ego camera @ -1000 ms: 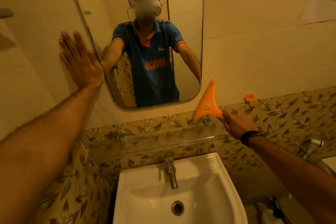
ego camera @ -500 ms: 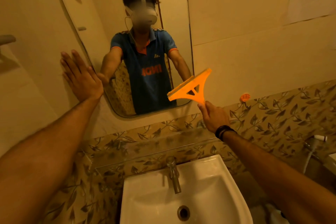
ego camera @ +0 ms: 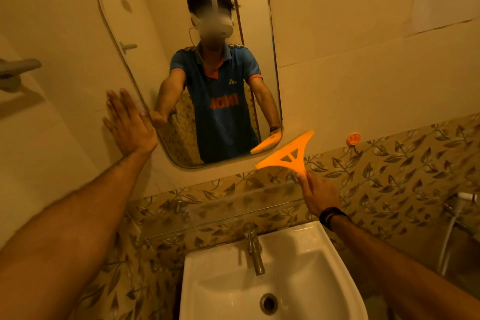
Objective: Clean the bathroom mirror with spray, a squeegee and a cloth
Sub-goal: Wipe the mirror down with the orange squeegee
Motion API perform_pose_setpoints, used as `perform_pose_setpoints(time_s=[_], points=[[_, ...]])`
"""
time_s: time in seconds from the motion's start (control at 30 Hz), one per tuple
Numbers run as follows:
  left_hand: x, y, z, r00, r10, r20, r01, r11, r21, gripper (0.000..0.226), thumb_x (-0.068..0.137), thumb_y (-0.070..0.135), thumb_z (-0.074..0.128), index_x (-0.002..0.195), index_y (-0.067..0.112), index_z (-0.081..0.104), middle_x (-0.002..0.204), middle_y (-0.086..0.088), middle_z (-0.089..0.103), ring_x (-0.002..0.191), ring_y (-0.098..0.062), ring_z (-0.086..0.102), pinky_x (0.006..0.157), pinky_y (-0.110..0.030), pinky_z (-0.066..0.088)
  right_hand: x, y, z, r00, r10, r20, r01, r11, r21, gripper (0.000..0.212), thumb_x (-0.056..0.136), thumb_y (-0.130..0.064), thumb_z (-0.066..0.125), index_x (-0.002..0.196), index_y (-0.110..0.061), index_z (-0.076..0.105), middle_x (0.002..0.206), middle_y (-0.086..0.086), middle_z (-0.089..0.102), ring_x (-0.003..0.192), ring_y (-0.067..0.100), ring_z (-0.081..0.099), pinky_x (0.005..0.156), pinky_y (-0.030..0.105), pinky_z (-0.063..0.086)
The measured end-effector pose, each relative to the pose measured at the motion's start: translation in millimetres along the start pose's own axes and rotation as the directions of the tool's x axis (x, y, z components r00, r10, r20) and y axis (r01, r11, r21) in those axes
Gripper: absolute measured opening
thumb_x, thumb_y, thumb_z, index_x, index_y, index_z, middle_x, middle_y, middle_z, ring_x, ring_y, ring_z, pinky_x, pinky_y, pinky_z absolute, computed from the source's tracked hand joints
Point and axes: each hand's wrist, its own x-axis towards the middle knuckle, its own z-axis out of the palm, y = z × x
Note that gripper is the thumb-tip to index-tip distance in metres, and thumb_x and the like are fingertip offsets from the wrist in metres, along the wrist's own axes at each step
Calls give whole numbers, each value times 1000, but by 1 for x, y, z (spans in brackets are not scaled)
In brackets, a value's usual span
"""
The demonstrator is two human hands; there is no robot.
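Left hand (ego camera: 128, 123) flat and open, fingers spread, palm pressed on the wall just beside the mirror's lower left edge; fingertips about touching the rim

Right hand (ego camera: 319, 193) closed around the handle of the orange squeegee (ego camera: 287, 154). Black band on that wrist. Squeegee held up in front of the wall, blade end tilted, running from lower left to upper right. It sits just below and right of the mirror's bottom right corner; cannot tell if the blade touches the glass or the wall

Mirror (ego camera: 161, 41) tall, rounded corners, fixed on the pale tiled wall. Reflection shows a person in a blue shirt with both arms stretched forward, and part of the squeegee near the bottom right corner

Below the mirror, a band of leaf-pattern tiles and a narrow glass shelf (ego camera: 228, 212). White basin (ego camera: 306, 278) under it with a metal tap (ego camera: 253, 247) at the back. Small orange hook (ego camera: 353, 138) on the wall, right of the squeegee, apart from it
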Motion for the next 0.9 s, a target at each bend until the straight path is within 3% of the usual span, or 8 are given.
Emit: perform_pose_setpoints(time_s=[0.13,0.37,0.5,0.63,0.9], points=[[-3,0,-3,1000,2,15,-2,1000,-22,67,103,29,35,161,16,3,168,-16,1,154,-35,10,120,-61,12,11,-27,-11,998,-12,-66,17,997,76,55,91,-66,17,81,-24,51,60,0,53,54,20,52,49,35,41],[11,4,-24,993,119,10,-119,993,-19,61,103,34,27,161,19,11,168,-11,4,155,-28,7,123,-54,8,32,-90,-30,990,-57,-128,83,975,208,34,97,-50,35,77,-25,48,53,-3,49,48,15,47,44,26,25],[29,10,-39,994,110,-6,-111,993,-39,63,101,38,20,160,19,15,168,-11,6,155,-28,10,124,-52,8,45,-118,-34,985,-75,-156,115,957,266,35,98,-51,36,89,-26,58,54,-5,50,49,13,50,46,25,34],[42,13,-51,990,142,6,-141,989,-43,64,100,42,15,160,18,17,168,-12,8,155,-29,12,124,-53,10,60,-144,-36,980,-69,-186,125,942,312,41,95,-55,35,89,-25,61,56,-2,54,52,15,53,49,33,45],[69,20,-74,984,179,11,-178,983,-37,64,100,41,15,159,17,19,168,-10,10,155,-27,11,125,-47,8,81,-204,-41,962,-171,-214,232,924,305,50,91,-62,27,91,-25,60,57,-4,53,49,10,52,44,27,41]])
